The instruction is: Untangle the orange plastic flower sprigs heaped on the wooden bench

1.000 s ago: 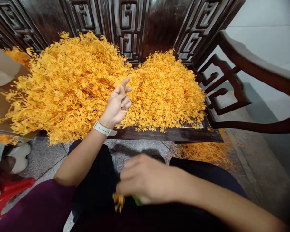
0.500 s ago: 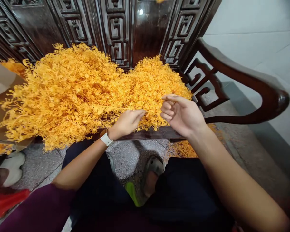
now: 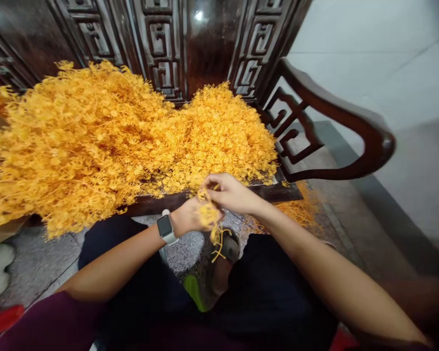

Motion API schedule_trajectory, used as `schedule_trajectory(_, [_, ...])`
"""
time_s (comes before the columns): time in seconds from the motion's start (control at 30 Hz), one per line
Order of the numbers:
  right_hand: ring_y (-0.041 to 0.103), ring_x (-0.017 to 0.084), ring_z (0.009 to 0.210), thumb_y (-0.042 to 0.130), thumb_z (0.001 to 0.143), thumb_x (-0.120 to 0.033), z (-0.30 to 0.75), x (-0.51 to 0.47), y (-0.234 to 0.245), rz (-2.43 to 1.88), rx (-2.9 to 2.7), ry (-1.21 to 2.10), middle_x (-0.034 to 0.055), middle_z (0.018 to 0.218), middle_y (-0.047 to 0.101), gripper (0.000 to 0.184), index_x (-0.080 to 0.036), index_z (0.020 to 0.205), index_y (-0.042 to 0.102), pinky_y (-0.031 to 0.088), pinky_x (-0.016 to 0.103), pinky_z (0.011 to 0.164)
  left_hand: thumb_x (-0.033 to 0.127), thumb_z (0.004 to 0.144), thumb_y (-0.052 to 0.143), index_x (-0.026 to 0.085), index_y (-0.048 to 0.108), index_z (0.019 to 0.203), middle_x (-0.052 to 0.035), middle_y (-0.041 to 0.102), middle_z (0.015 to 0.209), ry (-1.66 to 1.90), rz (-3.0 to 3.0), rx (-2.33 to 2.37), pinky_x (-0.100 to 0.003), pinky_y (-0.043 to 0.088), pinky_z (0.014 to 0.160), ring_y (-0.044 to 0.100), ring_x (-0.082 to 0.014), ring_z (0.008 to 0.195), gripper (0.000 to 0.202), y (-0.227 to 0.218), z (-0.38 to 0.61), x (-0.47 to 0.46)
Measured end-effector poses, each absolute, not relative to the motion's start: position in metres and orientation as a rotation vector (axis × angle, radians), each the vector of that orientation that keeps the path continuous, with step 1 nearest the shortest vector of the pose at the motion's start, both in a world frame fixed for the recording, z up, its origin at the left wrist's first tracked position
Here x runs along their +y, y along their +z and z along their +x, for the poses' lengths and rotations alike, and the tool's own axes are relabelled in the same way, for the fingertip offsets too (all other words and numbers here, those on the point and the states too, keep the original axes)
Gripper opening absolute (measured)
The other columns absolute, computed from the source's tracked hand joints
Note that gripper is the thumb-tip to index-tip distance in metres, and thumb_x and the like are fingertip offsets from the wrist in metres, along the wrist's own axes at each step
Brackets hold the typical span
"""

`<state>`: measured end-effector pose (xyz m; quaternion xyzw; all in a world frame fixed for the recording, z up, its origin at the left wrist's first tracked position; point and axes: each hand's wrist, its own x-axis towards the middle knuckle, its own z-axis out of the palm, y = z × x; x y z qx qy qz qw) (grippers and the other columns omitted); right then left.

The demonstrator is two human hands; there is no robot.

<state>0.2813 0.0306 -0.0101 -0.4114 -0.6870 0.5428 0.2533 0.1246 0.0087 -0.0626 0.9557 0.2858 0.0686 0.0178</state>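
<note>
A big heap of orange plastic sprigs [image 3: 106, 141] covers the seat of a dark carved wooden chair [image 3: 212, 197]. My left hand [image 3: 188, 219], with a white-strapped watch on its wrist, is closed around a small orange sprig [image 3: 210, 219] just in front of the seat's edge. My right hand [image 3: 230, 192] meets it from the right and pinches the top of the same sprig. A thin stem of the sprig dangles below both hands, above my knees.
The chair's curved armrest [image 3: 336, 122] juts out at the right. More orange sprigs [image 3: 296, 209] lie on the speckled floor under the seat's right corner. A grey sandal with a green sole [image 3: 219, 263] shows between my dark-trousered legs. A red object [image 3: 2, 319] sits at bottom left.
Both hands have drawn back from the heap toward me and come together. A sprig pulled off the heap now hangs between them; the right hand was open before.
</note>
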Motion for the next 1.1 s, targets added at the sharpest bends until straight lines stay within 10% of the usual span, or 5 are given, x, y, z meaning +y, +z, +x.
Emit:
schedule_trajectory(0.37, [0.038,0.008,0.053,0.081,0.083,-0.035,0.295,0.062,0.003,-0.976,-0.764,1.548,-0.0066,0.057,0.046,0.031,-0.019,0.074,0.057,0.035,0.023,0.053,0.048,0.110,0.042,0.017,0.068,0.071,-0.0050,0.069,0.066,0.456,2.785,0.593,-0.032,0.038,0.058,0.064,-0.0190,0.061,0.056,-0.033,0.119,0.020])
schedule_trajectory(0.7, [0.010,0.013,0.041,0.042,0.102,-0.026,0.313,0.075,0.033,-0.806,-0.353,1.628,-0.0062,0.037,0.015,0.051,-0.024,0.060,0.013,0.018,0.028,0.043,0.031,0.109,0.049,0.019,0.052,0.064,0.0031,0.054,0.059,0.674,2.293,0.626,-0.029,0.037,0.062,0.051,-0.0122,0.055,0.047,-0.017,0.118,-0.002])
schedule_trajectory(1.1, [0.008,0.011,0.044,0.037,0.104,-0.023,0.332,0.074,0.057,-0.798,-0.247,1.572,-0.0060,0.041,0.012,0.053,-0.023,0.062,0.005,0.022,0.026,0.044,0.039,0.109,0.046,0.021,0.038,0.062,0.0043,0.042,0.058,0.704,2.027,0.677,-0.030,0.033,0.059,0.040,-0.0120,0.055,0.051,0.004,0.117,-0.017])
